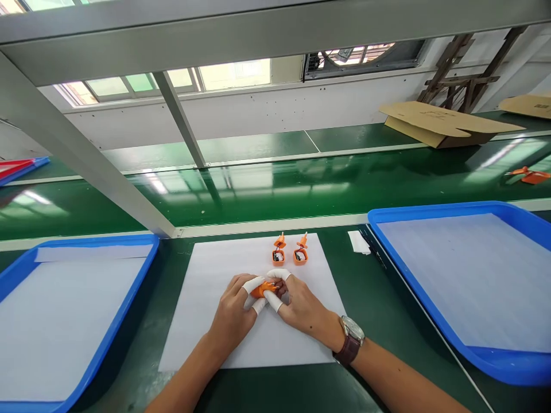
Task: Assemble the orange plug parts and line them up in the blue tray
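Between both hands, above a white paper sheet [249, 258], is a small orange plastic part [262, 289] whose exact kind I cannot make out. My left hand [235, 307] grips it from the left, with white finger cots on thumb and forefinger. From the right, my right hand [301, 304] pinches its end, also in white finger cots; its other fingers are curled. Just beyond the hands stand two open orange cases, the left case [278, 257] and the right case [300, 256]. Each has dark and white parts inside and an orange top piece joined at the back.
Blue trays lined with white paper flank the sheet: a left tray [150, 246] and a right tray [424, 312]. Beside the right tray lie a white slip [359, 242] and thin black pieces [375, 246]. A metal post [107, 166] slants up at left. Cardboard [439, 123] lies behind.
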